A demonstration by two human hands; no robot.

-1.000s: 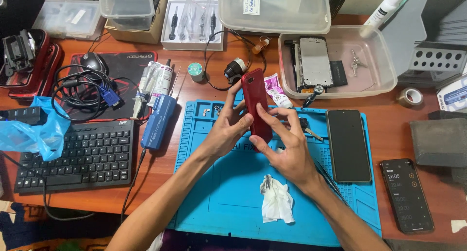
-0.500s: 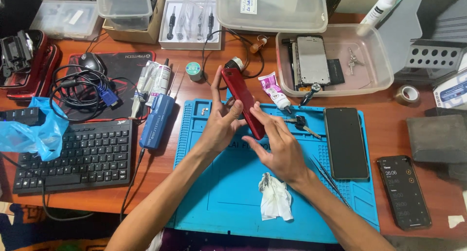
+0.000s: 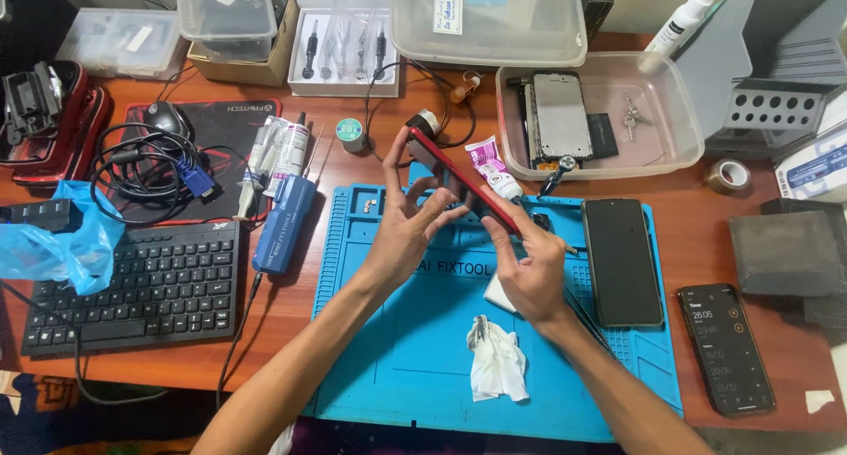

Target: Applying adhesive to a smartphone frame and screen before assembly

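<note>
Both hands pinch a red phone (image 3: 463, 188) above the blue mat (image 3: 397, 367): left hand (image 3: 408, 234), right hand (image 3: 529, 270). Held edge-on by fingertips, it could slip and drop.

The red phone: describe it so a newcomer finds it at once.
Start at the blue repair mat in the middle of the wooden desk. Above its top edge, the left hand and right hand hold the red phone tilted edge-on. The other phones nearby are black and lie flat.

A slim red phone (image 3: 463, 183) held tilted edge-on above the blue mat (image 3: 388, 367)
</note>
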